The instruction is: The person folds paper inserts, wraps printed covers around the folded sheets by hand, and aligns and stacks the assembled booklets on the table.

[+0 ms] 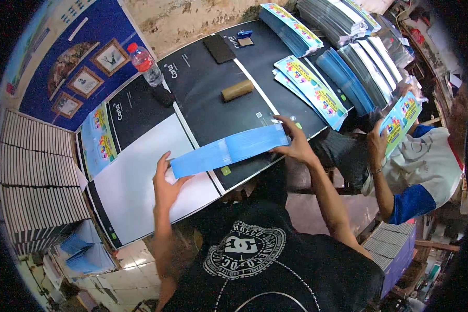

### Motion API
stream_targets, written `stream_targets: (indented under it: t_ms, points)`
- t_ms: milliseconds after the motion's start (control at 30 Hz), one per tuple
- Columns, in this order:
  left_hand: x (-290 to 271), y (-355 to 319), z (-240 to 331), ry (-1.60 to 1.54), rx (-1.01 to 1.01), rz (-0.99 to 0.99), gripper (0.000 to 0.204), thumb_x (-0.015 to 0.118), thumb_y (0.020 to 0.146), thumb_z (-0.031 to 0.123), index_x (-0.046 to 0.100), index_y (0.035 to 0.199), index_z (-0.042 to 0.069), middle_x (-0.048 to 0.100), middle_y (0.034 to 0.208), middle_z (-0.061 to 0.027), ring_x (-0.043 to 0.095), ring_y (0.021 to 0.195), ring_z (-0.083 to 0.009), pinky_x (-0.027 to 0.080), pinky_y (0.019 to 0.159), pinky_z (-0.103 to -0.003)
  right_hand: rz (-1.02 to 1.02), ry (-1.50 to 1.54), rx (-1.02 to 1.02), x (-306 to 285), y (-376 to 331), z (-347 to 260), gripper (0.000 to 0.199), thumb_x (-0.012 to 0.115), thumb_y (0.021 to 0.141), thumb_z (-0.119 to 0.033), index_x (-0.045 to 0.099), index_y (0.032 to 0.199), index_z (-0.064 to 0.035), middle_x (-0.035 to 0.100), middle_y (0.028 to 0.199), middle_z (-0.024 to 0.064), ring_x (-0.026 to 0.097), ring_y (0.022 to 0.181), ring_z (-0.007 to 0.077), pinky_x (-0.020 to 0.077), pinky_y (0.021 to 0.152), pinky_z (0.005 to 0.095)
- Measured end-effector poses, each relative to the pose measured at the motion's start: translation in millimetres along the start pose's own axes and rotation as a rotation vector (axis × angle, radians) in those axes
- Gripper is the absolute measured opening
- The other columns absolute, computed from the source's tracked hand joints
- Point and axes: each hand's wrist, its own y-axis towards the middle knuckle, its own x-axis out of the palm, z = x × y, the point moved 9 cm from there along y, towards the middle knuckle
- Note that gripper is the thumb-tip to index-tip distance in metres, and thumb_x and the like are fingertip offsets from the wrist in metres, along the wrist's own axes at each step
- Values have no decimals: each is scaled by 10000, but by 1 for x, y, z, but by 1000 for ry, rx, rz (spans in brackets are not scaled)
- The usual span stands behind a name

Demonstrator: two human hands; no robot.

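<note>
A long stack of blue paper sheets point(229, 151) spans the space between my hands, held over the front part of the table. My left hand point(166, 184) grips its left end, thumb below and fingers at the edge. At its other end, slightly higher, my right hand point(296, 144) closes round the corner. A large white sheet point(145, 166) lies on the table just beneath the stack's left end. Colourful printed sheets point(312, 88) are fanned out on the table beyond my right hand.
A brown tape roll point(237, 90), a black pad point(219, 48) and a red-capped bottle point(145, 65) stand on the black table point(203, 109). Piled printed stacks point(353, 78) fill the far right. At right, a co-worker point(421, 166) holds printed sheets. Bundled stacks point(39, 171) rise at left.
</note>
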Motion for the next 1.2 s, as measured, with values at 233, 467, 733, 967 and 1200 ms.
stream_targets:
  t_ms: [233,467,733,967,1200]
  points:
    - [39,-28,-11,-371,50,91,937,718,880,-27,134,1609,41,279,1614,-182,369,1442,-261,364,1163,-419,105,221,-158,17,-22,11,1023,725,735,-108,201,1612,-60,295,1629,175,250,1517,301,174,1234,412]
    - [41,-19,-14,-283,-18,52,869,645,918,-43,139,1616,70,301,1597,-178,386,1427,-264,350,1169,-429,81,59,-24,10,-18,26,882,763,881,-198,257,1582,-27,381,1575,242,333,1485,312,254,1208,404]
    - [39,-21,-10,-91,-113,69,862,625,927,-22,131,1624,91,395,1545,-162,428,1390,-269,371,1135,-424,64,110,-42,0,-24,25,895,773,861,-118,264,1595,-67,412,1576,173,415,1410,248,325,1166,380]
    - [51,-25,-20,-317,-59,34,942,654,895,-28,81,1632,99,347,1572,-169,397,1407,-276,331,1157,-416,147,60,-128,4,-32,18,1020,804,816,-231,185,1601,-30,338,1593,253,302,1498,342,234,1219,428]
    - [24,1,18,-92,23,-91,993,796,778,66,206,1576,37,385,1502,-219,438,1353,-326,367,1124,-447,213,132,-92,-4,-35,16,953,841,810,-257,309,1569,-35,434,1539,241,386,1453,314,285,1195,401]
